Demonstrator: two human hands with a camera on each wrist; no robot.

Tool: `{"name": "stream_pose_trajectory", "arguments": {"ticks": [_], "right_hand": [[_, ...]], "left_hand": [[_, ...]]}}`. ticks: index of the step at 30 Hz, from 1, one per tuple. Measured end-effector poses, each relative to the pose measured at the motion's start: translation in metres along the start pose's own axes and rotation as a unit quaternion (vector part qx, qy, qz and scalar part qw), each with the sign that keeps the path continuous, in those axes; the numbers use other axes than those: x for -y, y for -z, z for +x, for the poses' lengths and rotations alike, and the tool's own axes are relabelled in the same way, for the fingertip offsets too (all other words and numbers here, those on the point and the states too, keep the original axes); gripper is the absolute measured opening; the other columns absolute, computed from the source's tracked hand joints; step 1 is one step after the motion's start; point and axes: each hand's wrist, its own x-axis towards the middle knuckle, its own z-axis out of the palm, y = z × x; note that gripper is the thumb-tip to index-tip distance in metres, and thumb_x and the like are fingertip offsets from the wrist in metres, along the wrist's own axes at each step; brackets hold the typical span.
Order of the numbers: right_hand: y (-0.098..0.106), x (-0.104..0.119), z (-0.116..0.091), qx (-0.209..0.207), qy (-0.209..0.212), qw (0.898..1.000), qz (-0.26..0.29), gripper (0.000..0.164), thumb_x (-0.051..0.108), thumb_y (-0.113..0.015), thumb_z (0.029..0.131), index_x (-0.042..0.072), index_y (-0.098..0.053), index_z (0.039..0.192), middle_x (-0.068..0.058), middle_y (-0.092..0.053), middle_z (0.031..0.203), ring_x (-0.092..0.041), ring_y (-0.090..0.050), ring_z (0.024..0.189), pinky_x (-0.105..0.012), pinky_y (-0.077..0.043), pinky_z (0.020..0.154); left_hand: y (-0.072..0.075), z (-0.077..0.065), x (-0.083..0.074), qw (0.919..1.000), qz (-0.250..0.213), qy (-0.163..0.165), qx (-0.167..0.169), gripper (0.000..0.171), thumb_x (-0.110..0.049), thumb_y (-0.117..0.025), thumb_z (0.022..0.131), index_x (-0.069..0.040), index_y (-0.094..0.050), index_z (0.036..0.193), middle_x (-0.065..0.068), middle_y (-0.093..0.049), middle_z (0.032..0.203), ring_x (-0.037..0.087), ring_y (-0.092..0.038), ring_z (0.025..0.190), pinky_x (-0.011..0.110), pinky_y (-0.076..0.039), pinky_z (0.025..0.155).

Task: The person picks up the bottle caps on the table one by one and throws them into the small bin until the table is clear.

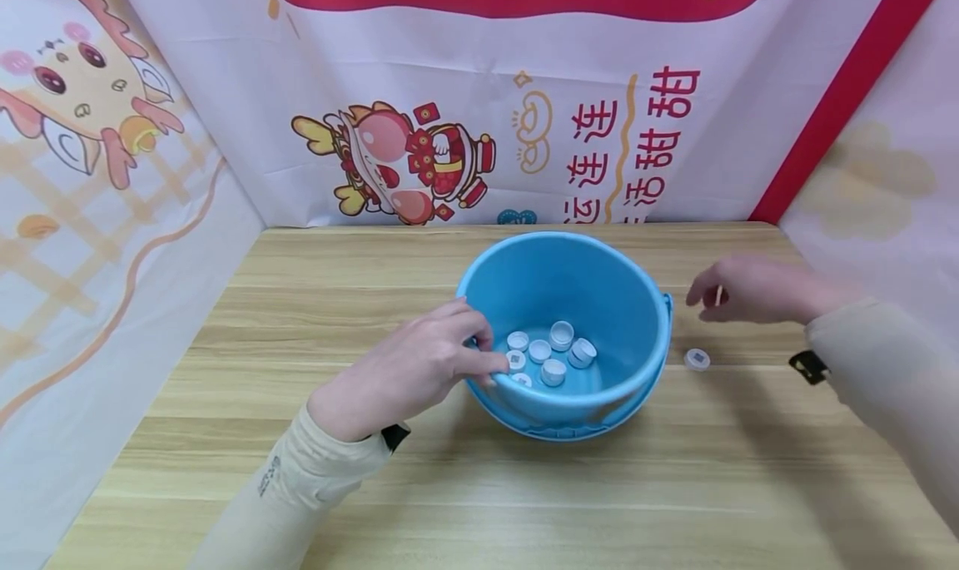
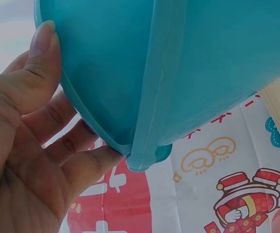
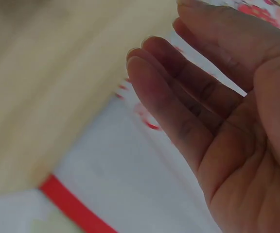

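A light blue bucket (image 1: 556,283) stands on the table, its open top facing up. My left hand (image 1: 434,354) grips the bucket's rim on the left side, thumb on one side and fingers on the other; the left wrist view shows this hand (image 2: 38,126) at the rim beside the handle joint. Several white round bottle caps (image 1: 561,335) lie on the bucket's floor. Another white cap (image 1: 698,359), with a small dark print, is on the table right of the bucket. My right hand (image 1: 757,289) hovers above and beyond it, fingers loosely bent around nothing, as the right wrist view confirms (image 3: 218,116).
The bucket's blue handle (image 2: 154,87) is folded down along its outside. Beneath is a wood-grain table (image 1: 315,287). A printed white cloth (image 1: 449,62) hangs at the table's back edge, and another cloth (image 1: 157,245) runs along the left.
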Motion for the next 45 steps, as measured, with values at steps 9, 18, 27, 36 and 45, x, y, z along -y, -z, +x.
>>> {"name": "stream_pose_trajectory", "arguments": {"ticks": [9,18,27,36,45], "right_hand": [[-0.06,-0.015,-0.001,0.028,-0.003,0.997,0.069,0.021,0.015,-0.082,0.082,0.011,-0.075,0.102,0.003,-0.065,0.088,-0.015,-0.059,0.078,-0.036,-0.055,0.071],[-0.077,-0.024,0.0,0.017,-0.027,0.996,0.08,0.021,0.005,-0.08,0.081,0.011,-0.074,0.101,0.003,-0.065,0.087,-0.017,-0.057,0.079,-0.038,-0.055,0.072],[-0.078,-0.018,0.005,0.029,-0.068,0.995,0.074,0.013,0.003,-0.078,0.083,0.009,-0.076,0.095,0.001,-0.065,0.083,-0.019,-0.056,0.076,-0.039,-0.054,0.069],[-0.075,-0.019,0.01,0.051,-0.083,0.993,0.069,0.014,0.004,-0.081,0.08,0.009,-0.077,0.092,0.002,-0.065,0.079,-0.019,-0.056,0.073,-0.037,-0.054,0.067],[-0.075,-0.019,0.01,0.051,-0.098,0.991,0.072,0.016,0.003,-0.082,0.08,0.009,-0.077,0.093,0.0,-0.066,0.083,-0.021,-0.058,0.076,-0.041,-0.056,0.072]], "left_hand": [[0.001,0.0,0.0,1.0,0.0,0.005,0.006,0.033,-0.004,-0.083,0.078,-0.017,-0.079,0.108,0.005,-0.064,0.097,0.022,-0.058,0.091,0.029,-0.056,0.083],[0.002,0.001,-0.002,0.9999,-0.001,0.007,0.008,0.034,-0.004,-0.083,0.078,-0.017,-0.079,0.108,0.005,-0.065,0.097,0.022,-0.058,0.092,0.029,-0.057,0.083],[0.002,0.0,-0.001,0.9999,0.005,0.008,0.009,0.033,-0.003,-0.083,0.078,-0.018,-0.079,0.107,0.005,-0.064,0.096,0.02,-0.057,0.091,0.027,-0.056,0.082],[0.001,0.001,-0.001,0.9999,0.008,0.007,0.011,0.032,-0.004,-0.083,0.078,-0.018,-0.079,0.107,0.005,-0.065,0.098,0.02,-0.057,0.093,0.03,-0.056,0.084],[0.001,0.002,0.0,0.9999,0.005,0.005,0.012,0.033,-0.005,-0.084,0.077,-0.017,-0.079,0.108,0.007,-0.066,0.1,0.021,-0.059,0.096,0.034,-0.056,0.088]]}}
